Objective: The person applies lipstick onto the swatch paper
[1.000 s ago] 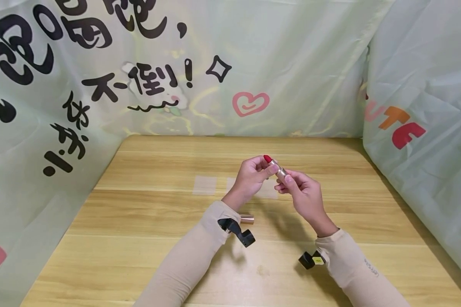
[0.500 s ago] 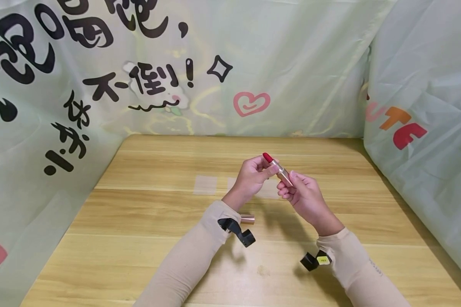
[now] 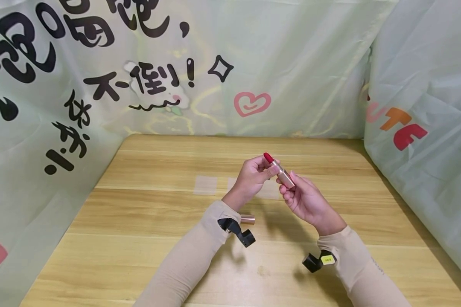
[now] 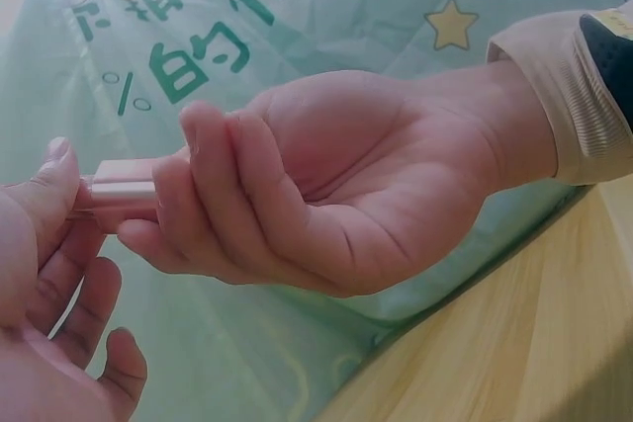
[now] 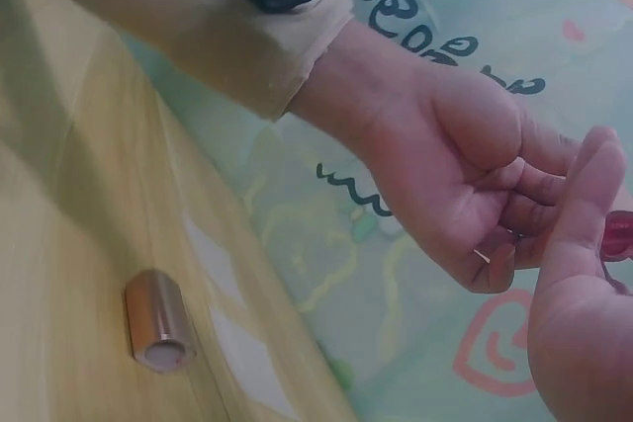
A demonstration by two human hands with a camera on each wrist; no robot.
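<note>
A lipstick (image 3: pixel 285 178) with a red bullet and a rose-gold case is held up over the table between both hands, tilted with the bullet toward the upper left. My left hand (image 3: pixel 255 175) pinches it near the collar, just below the red bullet. The right hand (image 3: pixel 308 204) grips the lower case between thumb and fingers. In the left wrist view, the squarish base (image 4: pixel 124 192) of the lipstick shows between the two hands. A rose-gold lipstick cap (image 3: pixel 247 219) lies on its side on the table, partly hidden by the left forearm in the head view and plain in the right wrist view.
The wooden table (image 3: pixel 146 256) spans the area below the hands. Pale translucent tape patches (image 3: pixel 205 185) are stuck on it behind the left hand. A printed cloth (image 3: pixel 307 72) hangs at the back and sides. Each sleeve carries a black wrist camera (image 3: pixel 247 238).
The right hand has slid slightly down and right along the lipstick, its wrist turning, so more of the case shows. More of the red bullet shows than a second ago. The left hand is nearly still.
</note>
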